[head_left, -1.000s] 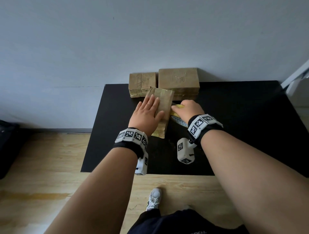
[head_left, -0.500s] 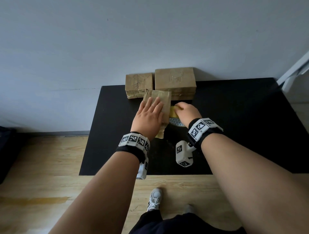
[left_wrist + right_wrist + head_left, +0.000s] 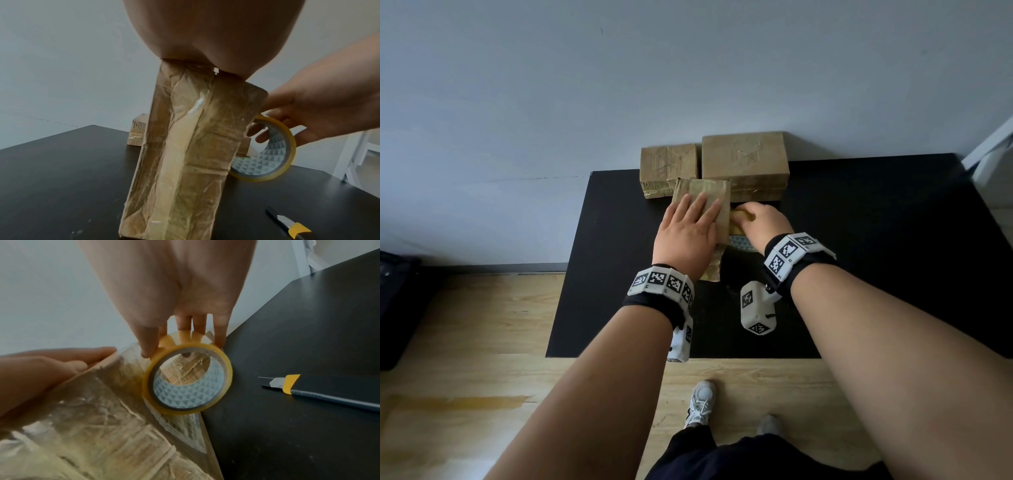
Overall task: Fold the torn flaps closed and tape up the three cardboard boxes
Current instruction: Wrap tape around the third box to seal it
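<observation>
The left hand (image 3: pixel 685 236) lies flat, fingers straight, on top of the near box (image 3: pixel 709 195) (its faces wrinkled with clear tape), pressing it to the black table (image 3: pixel 859 240). Just beside it, the right hand (image 3: pixel 760 219) grips the tape roll (image 3: pixel 187 379) against that box's right side. Beyond the fingertips sit two more boxes (image 3: pixel 744 159); a utility knife (image 3: pixel 320 392) lies right of the roll

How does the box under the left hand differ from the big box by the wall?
The near box is narrow and stands under the flat left hand; the big box is wider and nothing touches it. The right hand holds the tape roll against the near box's side, apart from the big box. Both are brown cardboard with flaps closed.
</observation>
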The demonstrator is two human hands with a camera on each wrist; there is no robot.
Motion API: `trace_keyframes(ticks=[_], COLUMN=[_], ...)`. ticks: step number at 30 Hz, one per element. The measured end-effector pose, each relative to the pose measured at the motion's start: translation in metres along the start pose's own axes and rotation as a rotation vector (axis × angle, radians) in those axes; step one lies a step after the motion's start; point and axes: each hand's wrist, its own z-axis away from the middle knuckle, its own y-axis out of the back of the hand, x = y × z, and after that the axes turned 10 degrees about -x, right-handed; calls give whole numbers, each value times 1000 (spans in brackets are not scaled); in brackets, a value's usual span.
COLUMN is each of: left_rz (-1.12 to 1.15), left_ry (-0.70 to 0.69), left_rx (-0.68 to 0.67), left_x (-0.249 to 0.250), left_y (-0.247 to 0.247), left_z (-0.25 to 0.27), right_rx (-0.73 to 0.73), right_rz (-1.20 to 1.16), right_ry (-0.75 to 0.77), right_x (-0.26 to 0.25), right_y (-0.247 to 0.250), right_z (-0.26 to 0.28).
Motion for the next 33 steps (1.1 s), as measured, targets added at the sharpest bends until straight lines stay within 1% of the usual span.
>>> trace_keyframes(ticks=[3,5,7,10,12,15,20,23,26,28,31,33], left_rz=[-19,-14,44,83,80,93,94,97,94,95,99,107], left_ry=[29,64,100,105,100,107,118,118,118,121,122,123], left_rx=[90,163,187,214,237,257,260,265,257,241,227,214], left_x=[7,14,20,24,22,20,22,21,19,20,19,19], left_y=[0,1,-1,-9,-14,-15,-15,-15,-15,-15,-14,-12], left_z=[-2,-5,-8,-11,-12,-12,-10,-9,-9,-10,-10,-9], right_rx=[109,183,196,106,28,-68,-131,-173,-166,-170,-208,-145], right_rz=[-90,-127,-100,14,77,122,168,246,336,355,295,130], right_ry=[-26,-107,-227,-392,-461,-522,-519,-519,-511,-518,-557,-584], right_x=[10,22,40,70,88,110,121,125,128,126,119,111], right_y=[1,1,2,-1,-5,-13,-25,-29,-34,-35,-35,-31], right_z=[8,15,24,40,50,55,50,44,39,38,38,38])
